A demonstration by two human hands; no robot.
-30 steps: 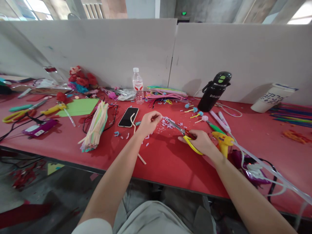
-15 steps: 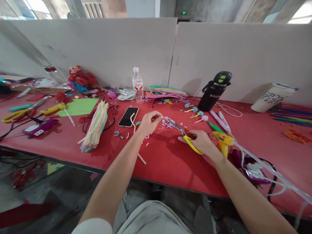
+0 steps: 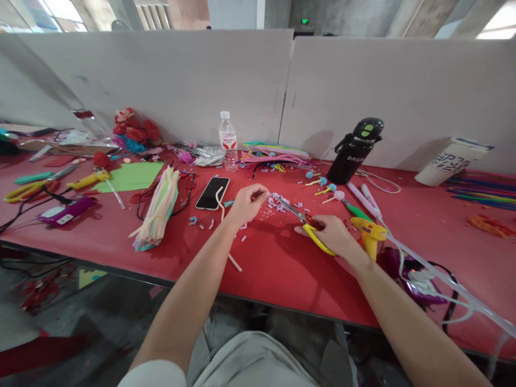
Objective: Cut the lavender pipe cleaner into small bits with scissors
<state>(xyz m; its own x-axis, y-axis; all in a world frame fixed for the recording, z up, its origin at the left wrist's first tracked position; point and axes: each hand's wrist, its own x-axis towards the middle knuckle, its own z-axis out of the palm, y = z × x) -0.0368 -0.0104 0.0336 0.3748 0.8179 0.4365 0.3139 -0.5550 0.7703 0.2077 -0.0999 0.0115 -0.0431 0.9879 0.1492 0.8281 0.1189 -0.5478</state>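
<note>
My left hand is closed in a pinch above the table, beside a small pile of purple pieces; what its fingertips grip is too small to make out. Scissors with yellow and red handles are in my right hand, its fingers wrapped round them. Their blades point up and left, with the tips close to my left fingertips. A pale stem lies partly under my left forearm. Small flower-like pieces on stems rest to the right of the pile.
A phone, a bundle of pale stems and a plastic bottle stand or lie left of the pile. To the right are a black flask, a yellow glue gun with cords, and a white cup.
</note>
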